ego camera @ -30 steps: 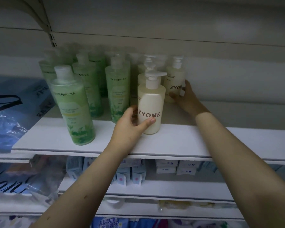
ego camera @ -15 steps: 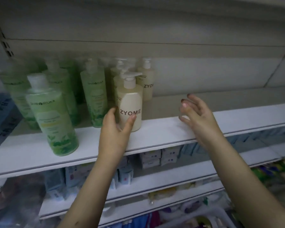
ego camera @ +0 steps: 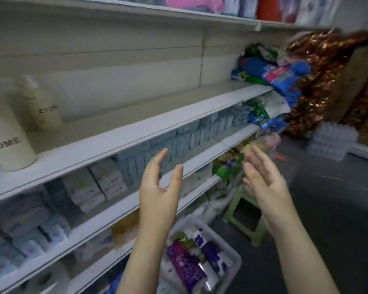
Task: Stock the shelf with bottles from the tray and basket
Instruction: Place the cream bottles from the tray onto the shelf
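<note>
Stock placement relative to a long white metal shelf board [ego camera: 136, 132].
Below the board and nearest the viewer, a white plastic basket [ego camera: 219, 238] holds purple-and-white bottles [ego camera: 185, 266] lying on their sides. In front of the board, the left hand [ego camera: 157, 187] and right hand [ego camera: 263, 181] hang apart, fingers straight and relaxed, holding nothing. On the board's left end stand two cream ZYOME pump bottles: one [ego camera: 9, 145] at the front edge, the other [ego camera: 43, 107] behind it, nearer the back wall.

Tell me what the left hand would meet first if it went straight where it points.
The left hand would probably meet the blue packs under the white shelf first; depth is unclear.
</note>
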